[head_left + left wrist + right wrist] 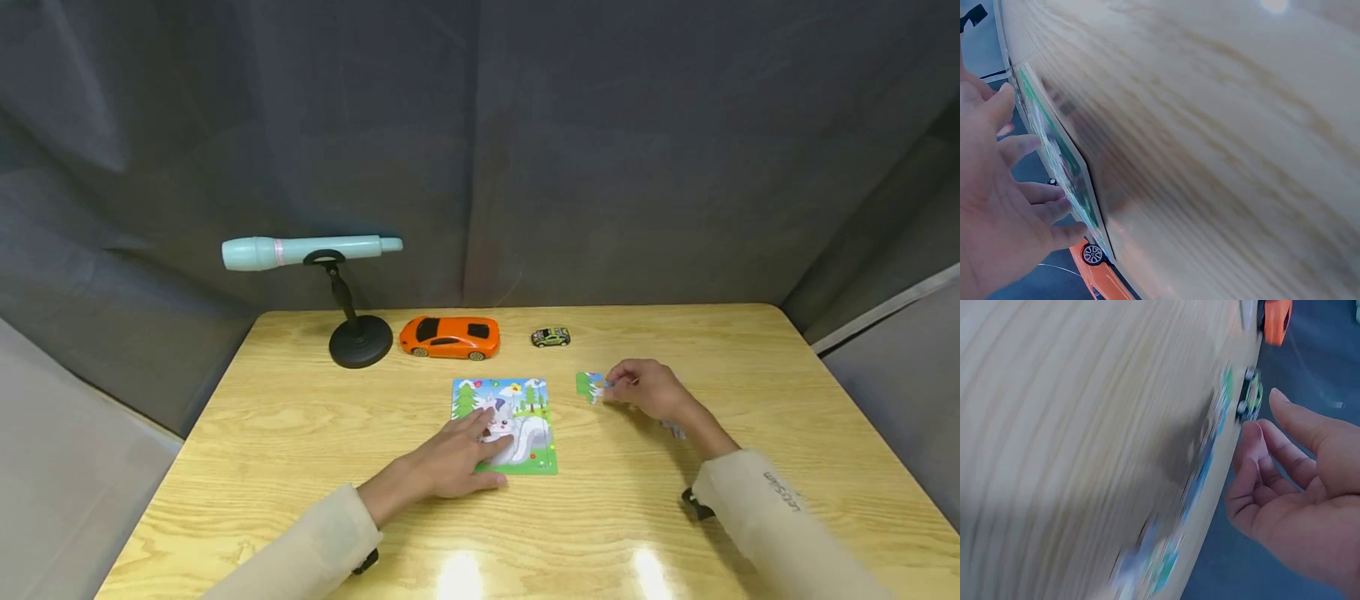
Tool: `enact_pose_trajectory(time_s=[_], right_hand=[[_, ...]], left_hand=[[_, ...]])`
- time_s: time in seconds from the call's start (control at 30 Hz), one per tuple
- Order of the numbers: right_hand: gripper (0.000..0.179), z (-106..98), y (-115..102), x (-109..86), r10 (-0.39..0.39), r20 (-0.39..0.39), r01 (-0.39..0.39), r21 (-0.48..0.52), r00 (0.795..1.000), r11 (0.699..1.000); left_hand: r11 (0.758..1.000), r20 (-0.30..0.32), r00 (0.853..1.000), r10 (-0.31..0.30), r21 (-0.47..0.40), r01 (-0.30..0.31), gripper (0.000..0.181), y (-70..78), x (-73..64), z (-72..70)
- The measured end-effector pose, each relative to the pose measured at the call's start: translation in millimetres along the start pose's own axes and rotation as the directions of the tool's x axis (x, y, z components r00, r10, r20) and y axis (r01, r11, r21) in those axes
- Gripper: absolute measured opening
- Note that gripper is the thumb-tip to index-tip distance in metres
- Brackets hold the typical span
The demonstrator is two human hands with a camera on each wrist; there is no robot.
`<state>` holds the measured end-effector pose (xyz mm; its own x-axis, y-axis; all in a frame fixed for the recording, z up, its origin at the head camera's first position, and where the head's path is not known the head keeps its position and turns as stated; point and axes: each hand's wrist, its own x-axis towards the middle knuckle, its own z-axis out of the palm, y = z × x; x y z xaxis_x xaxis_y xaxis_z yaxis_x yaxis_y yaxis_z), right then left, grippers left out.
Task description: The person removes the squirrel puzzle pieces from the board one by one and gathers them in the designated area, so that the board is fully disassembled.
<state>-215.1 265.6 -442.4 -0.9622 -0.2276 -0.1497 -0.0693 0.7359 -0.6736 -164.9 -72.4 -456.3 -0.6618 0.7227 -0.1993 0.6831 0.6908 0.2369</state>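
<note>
A square jigsaw puzzle (531,433) with a white-and-grey squirrel picture lies flat at mid-table. My left hand (456,458) rests over its lower left part, fingers spread; the left wrist view shows those fingers (1054,236) along the puzzle's face (1054,147). To the right, my right hand (651,392) is at a green-and-blue puzzle piece (587,385). In the right wrist view its thumb stands apart from loosely bent fingers (1244,487), and nothing shows between them. Blurred loose pieces (1163,569) lie on the table there. A grey piece (673,429) shows partly beneath my right wrist.
An orange toy car (450,337) and a small green-and-black toy car (551,337) stand behind the puzzle. At the back left, a black stand (361,340) bears a pale blue toy microphone (315,250). Dark curtain (600,167) hangs behind the wooden table (300,433).
</note>
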Motion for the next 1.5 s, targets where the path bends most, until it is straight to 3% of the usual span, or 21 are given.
enact_pose_trajectory(time_s=[0.43,0.87,1.23,1.5], right_hand=[[0.022,51,-58,27.5,-0.045,0.048,0.042,0.07,0.998,0.997],[0.02,96,-85,42.5,-0.047,0.049,0.045,0.028,0.998,0.999],[0.024,108,-99,42.5,-0.033,0.101,0.029,0.033,0.994,0.999],[0.024,112,-98,46.9,-0.023,0.116,0.021,0.018,0.993,1.0]], left_hand=[[1.0,0.015,1.0,-0.001,0.011,0.001,0.066,-2.6,-13.5,-0.1],[1.0,0.026,1.0,-0.01,0.021,0.01,0.066,-8.1,-19.7,1.7],[0.997,0.035,0.999,-0.024,0.081,0.021,0.065,-7.8,-19.7,0.7],[0.989,0.041,0.999,-0.021,0.147,0.015,0.064,-5.8,-18.6,-2.2]])
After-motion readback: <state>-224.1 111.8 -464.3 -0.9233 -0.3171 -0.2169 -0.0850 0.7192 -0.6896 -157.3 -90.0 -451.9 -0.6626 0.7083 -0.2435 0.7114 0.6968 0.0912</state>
